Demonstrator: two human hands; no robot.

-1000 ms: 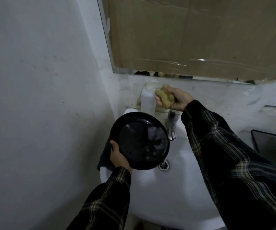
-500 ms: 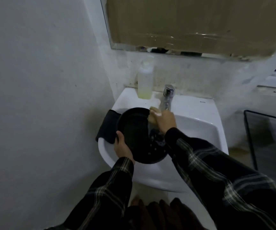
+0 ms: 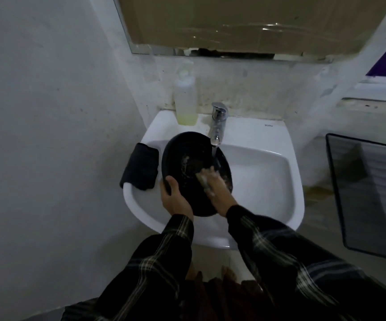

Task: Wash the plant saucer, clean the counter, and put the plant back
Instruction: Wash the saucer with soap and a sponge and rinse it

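your left hand point(image 3: 175, 200) is clamped on the near-left rim of the black plant saucer point(image 3: 187, 154), thumb over the top edge, fingers hidden under it. the saucer is held over the white sink point(image 3: 268, 177), tilted so its inside faces up toward you, far rim just under the faucet point(image 3: 218, 122). water runs from the spout straight into the saucer's right half. there's pale residue or suds smeared across the middle of the inside.

your right hand point(image 3: 217, 189) is inside the saucer, fingers closed around a sponge point(image 3: 203, 179), pressing it against the lower right of the inner surface. suds on the fingers. only a strip of the sponge shows past the hand, so its shape is unclear.

a folded dark cloth point(image 3: 141, 169) is draped over the sink's left rim, just beside the saucer, can't tell if they touch. a clear bottle point(image 3: 185, 98) with a little yellowish liquid at the bottom stands on the sink's back ledge, left of the faucet, against the wall. mirror point(image 3: 245, 24) above is covered with brown cardboard and tape. a dark framed panel point(image 3: 370, 195) leans at the right, well apart from the sink. both sleeves are dark plaid.
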